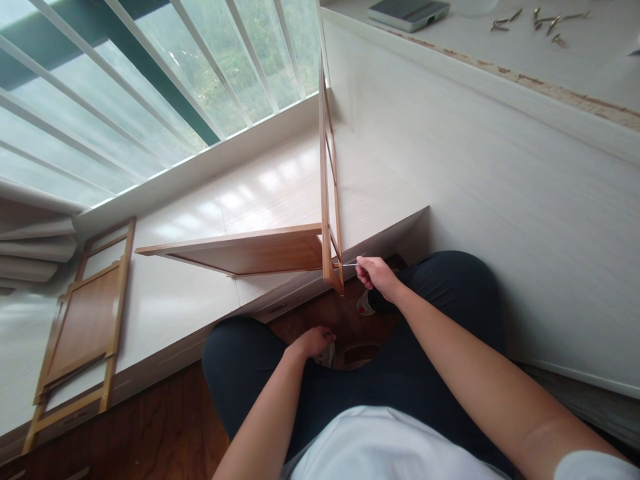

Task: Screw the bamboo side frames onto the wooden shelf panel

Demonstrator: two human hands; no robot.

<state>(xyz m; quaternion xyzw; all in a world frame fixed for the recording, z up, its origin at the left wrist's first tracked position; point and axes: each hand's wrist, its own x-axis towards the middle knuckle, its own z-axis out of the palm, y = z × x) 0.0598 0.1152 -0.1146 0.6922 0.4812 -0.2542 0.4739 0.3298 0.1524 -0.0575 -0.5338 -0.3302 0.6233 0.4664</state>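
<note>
My right hand (376, 275) grips a thin metal tool (347, 264) whose tip meets the lower corner of an upright wooden frame (327, 200). A flat wooden panel (250, 252) is joined to that frame and juts left over the white platform (200, 220). My left hand (314, 341) is down between my knees, fingers curled on a small pale object (327, 357) on the floor; what it is I cannot tell.
More wooden frame panels (83, 320) lie flat on the platform at the left. A window with white bars (150, 80) runs behind. A white desk side rises at right; on top lie a phone (407, 12) and several screws (543, 21). Dark wood floor (150, 427) below.
</note>
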